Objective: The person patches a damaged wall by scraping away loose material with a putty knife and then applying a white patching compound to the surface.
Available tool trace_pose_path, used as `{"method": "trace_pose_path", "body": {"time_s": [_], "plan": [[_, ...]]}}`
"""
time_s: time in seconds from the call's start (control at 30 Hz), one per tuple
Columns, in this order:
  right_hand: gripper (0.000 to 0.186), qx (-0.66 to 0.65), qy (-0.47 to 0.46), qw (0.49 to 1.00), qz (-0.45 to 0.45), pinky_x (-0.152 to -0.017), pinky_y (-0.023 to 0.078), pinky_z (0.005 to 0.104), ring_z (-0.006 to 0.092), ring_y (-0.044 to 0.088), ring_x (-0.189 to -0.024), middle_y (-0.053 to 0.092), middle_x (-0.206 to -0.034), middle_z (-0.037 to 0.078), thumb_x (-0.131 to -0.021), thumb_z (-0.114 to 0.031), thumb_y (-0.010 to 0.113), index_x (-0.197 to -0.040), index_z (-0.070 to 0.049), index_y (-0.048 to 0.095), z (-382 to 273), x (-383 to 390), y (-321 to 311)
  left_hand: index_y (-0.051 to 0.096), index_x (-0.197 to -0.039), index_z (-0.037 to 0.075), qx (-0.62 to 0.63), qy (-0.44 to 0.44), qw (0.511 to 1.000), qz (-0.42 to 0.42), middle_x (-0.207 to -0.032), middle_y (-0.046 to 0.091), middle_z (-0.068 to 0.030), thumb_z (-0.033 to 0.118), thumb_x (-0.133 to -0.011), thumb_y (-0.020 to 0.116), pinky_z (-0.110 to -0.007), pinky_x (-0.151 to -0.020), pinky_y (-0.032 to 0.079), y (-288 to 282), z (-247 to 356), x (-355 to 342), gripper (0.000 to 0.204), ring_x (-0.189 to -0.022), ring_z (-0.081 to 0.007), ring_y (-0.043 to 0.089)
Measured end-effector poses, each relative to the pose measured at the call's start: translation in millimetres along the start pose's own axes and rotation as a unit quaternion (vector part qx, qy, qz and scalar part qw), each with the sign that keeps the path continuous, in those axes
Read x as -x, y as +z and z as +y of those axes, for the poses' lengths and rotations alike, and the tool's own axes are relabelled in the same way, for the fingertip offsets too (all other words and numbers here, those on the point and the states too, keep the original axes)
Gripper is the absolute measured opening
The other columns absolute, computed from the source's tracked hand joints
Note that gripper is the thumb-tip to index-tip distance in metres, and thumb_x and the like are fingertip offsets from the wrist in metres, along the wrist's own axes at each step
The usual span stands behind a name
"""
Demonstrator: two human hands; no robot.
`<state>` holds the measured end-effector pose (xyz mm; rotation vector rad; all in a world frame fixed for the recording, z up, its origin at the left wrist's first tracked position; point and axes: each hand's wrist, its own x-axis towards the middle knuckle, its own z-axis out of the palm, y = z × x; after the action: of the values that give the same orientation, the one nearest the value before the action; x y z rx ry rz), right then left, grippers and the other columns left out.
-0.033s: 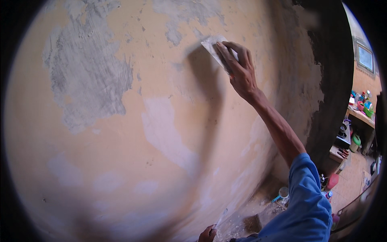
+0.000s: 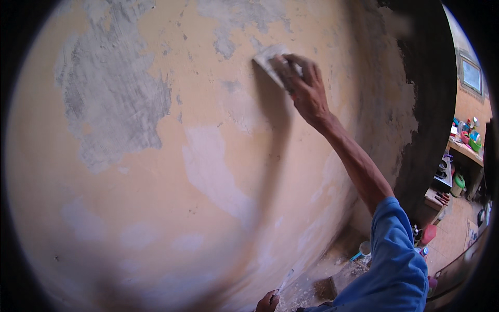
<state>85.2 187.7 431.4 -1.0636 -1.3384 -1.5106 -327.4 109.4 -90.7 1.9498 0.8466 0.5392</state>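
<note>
My right hand (image 2: 307, 93), at the end of a raised arm in a blue sleeve, is closed around a wide putty knife (image 2: 271, 56). Its whitish blade lies at or very near the patchy yellow wall (image 2: 202, 99), and its edge and my fingers are slightly blurred. Grey patches of filler (image 2: 114, 88) cover the wall to the left, and a smooth pale patch (image 2: 208, 161) sits lower down. At the bottom edge my left hand (image 2: 266, 301), partly cut off, grips a thin, pale, flat-bladed tool (image 2: 285, 281) pointing upward; its handle is hidden.
A dark unpainted strip (image 2: 426, 104) borders the wall on the right. Below it, a saucepan-like dipper with a blue handle (image 2: 362, 251) lies on the dusty floor near a red container (image 2: 429, 234). Farther right, a counter (image 2: 466, 149) carries bowls and bottles beneath a small window (image 2: 471, 74).
My right hand and the putty knife have shifted slightly left on the wall, and the shadow under the blade has narrowed. My left hand has not visibly moved.
</note>
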Motion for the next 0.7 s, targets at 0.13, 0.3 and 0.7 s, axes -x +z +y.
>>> {"method": "trace_pose_path", "body": {"time_s": [0.13,0.3,0.7], "plan": [[0.090,0.007,0.026,0.995,-0.092,-0.094,0.048,0.0409,0.0329,0.051,-0.115,0.050,-0.132,0.008,-0.060,0.009,0.075,-0.142,-0.016,0.051,-23.9,46.8,-8.3,0.057,-0.129,0.006,0.047,0.005,0.999,-0.025,-0.116,0.066,-0.0211,0.031,-0.097,0.054,-0.040,-0.092,0.050,2.6,-8.0,-4.4,0.040,-0.108,-0.0343,0.064],[0.073,-0.028,0.058,0.988,-0.137,-0.085,0.051,0.0388,0.0302,0.054,-0.108,0.055,-0.122,0.007,-0.068,0.006,0.071,-0.136,-0.017,0.057,-22.5,44.1,-46.7,0.056,-0.130,0.005,0.034,0.016,0.999,-0.040,-0.118,0.065,-0.0218,0.029,-0.099,0.053,-0.039,-0.093,0.049,-11.0,36.3,-17.6,0.039,-0.108,-0.0347,0.064],[0.066,-0.031,0.046,0.992,-0.109,-0.083,0.054,0.0367,0.0285,0.053,-0.105,0.057,-0.118,0.005,-0.074,0.007,0.069,-0.134,-0.020,0.060,-50.3,31.1,-22.2,0.056,-0.130,0.006,-0.001,0.010,1.000,0.007,-0.112,0.067,-0.0223,0.029,-0.097,0.054,-0.040,-0.090,0.051,11.2,3.1,-9.9,0.040,-0.104,-0.0328,0.066]]}}
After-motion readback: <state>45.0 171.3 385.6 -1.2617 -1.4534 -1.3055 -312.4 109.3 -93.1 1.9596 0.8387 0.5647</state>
